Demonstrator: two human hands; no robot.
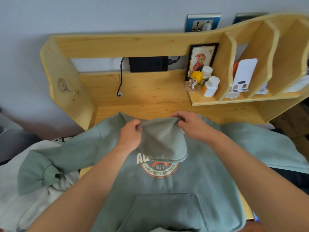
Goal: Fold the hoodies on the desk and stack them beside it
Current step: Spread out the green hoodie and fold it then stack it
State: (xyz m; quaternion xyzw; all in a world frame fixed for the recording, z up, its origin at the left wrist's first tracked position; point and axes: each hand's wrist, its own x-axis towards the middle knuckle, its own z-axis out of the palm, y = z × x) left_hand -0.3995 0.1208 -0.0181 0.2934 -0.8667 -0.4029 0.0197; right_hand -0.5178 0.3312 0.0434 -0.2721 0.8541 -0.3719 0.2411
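Kangaroo pocket [164, 210] of the green hoodie [192, 181] closest to the lens, front side up, spread flat across the table [150, 91]. Hood [164, 141] flipped down over the chest print, half hiding the lettering. Left hand [131, 133] pinching the hood's left edge, right hand [192, 125] pinching the top right edge near the collar, so both grips clenched on the hood fabric, not released.

Progress-wise: barely started, by the look of it. Hood getting tucked, but both sleeves flung wide, left sleeve [50, 158] draped off the table edge, right one [260, 141] running off to the right. No body fold yet. No finished stack anywhere in view.

Off to the left, a pale grey garment [21, 190] bunched under the sleeve cuff, probably another hoodie waiting its turn, can't say for sure. Nothing really blocking the fold itself. Up back: black power brick [148, 64] with cable, framed picture [201, 60], little yellow-haired figurine [195, 79], two white bottles [210, 86] on the shelf, all well clear of the cloth.
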